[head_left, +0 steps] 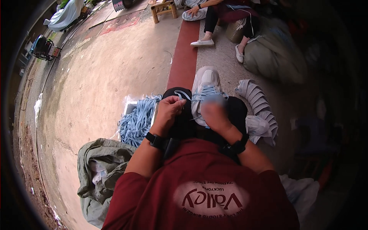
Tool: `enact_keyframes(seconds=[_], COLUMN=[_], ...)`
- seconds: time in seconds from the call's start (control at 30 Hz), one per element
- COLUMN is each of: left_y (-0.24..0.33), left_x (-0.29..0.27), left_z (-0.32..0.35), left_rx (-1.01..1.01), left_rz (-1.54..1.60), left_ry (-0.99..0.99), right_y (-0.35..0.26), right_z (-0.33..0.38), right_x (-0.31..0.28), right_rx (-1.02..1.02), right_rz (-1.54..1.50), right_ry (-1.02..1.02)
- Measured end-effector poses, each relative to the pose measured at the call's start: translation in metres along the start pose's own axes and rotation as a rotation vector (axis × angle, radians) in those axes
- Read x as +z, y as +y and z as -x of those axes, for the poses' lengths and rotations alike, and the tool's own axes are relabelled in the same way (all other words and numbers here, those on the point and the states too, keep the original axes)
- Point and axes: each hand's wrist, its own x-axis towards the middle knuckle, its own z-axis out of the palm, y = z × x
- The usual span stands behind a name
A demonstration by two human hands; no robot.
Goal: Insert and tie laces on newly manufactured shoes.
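Note:
A white sneaker (207, 76) rests on my lap with its toe pointing away from me. Light-blue shoelace (209, 92) crosses over its front, and one loose end loops left toward my left hand. My left hand (171, 109) pinches that lace end between thumb and fingers, just left of the shoe. Over the shoe's opening lies my right hand (215, 117), touching the shoe near the laces. Its fingers are blurred, so their grip is unclear. The heel end of the shoe is partly hidden behind this hand.
A white box (130, 108) heaped with light-blue laces (138, 122) stands at my left, beside a grey-green sack (103, 168). To my right lies a row of nested white shoe parts (260, 103). Another person (230, 15) sits ahead near a large sack (276, 57).

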Motion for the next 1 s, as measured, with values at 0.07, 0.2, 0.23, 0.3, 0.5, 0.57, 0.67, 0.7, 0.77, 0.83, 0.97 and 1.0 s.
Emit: enact_keyframes(seconds=[0.07,0.2,0.23,0.3,0.5,0.57,0.67,0.7,0.77,0.83,0.97,1.0], left_y=[-0.008,-0.016,-0.018,-0.024,-0.016,-0.009,-0.036,-0.039,-0.039,-0.033,-0.028,-0.029], left_x=[0.012,0.026,0.025,0.022,0.029,0.035,0.028,0.029,0.033,0.039,0.041,0.04], left_z=[-0.007,-0.015,-0.017,-0.024,-0.034,-0.029,-0.037,-0.036,-0.032,-0.029,-0.023,-0.021], left_rx=[0.005,0.03,0.032,0.067,0.095,0.099,0.194,0.214,0.274,0.335,0.538,0.546], left_rz=[0.01,0.014,0.02,0.012,0.024,0.064,-0.342,-0.466,-0.656,-0.712,-1.043,-1.047], left_ry=[-0.031,-0.065,-0.058,0.017,-0.04,-0.024,0.043,0.096,0.143,0.151,0.189,0.199], right_y=[0.012,0.022,0.021,0.02,0.03,0.024,0.032,0.03,0.03,0.034,0.036,0.031], right_z=[-0.006,-0.014,-0.015,-0.017,-0.023,-0.014,-0.01,-0.007,-0.002,0.002,0.0,-0.003], right_x=[0.011,0.029,0.032,0.035,0.038,0.034,0.038,0.04,0.039,0.038,0.039,0.037], right_rx=[0.06,0.314,0.329,0.34,0.278,0.268,0.203,0.174,0.211,0.185,0.118,0.051], right_rz=[-0.033,-0.431,-0.404,-0.375,-0.22,-0.227,-0.157,-0.183,-0.271,-0.298,-0.284,-0.231], right_ry=[-0.093,-0.053,-0.031,-0.013,0.102,0.107,0.053,0.054,-0.005,-0.001,0.065,0.077])
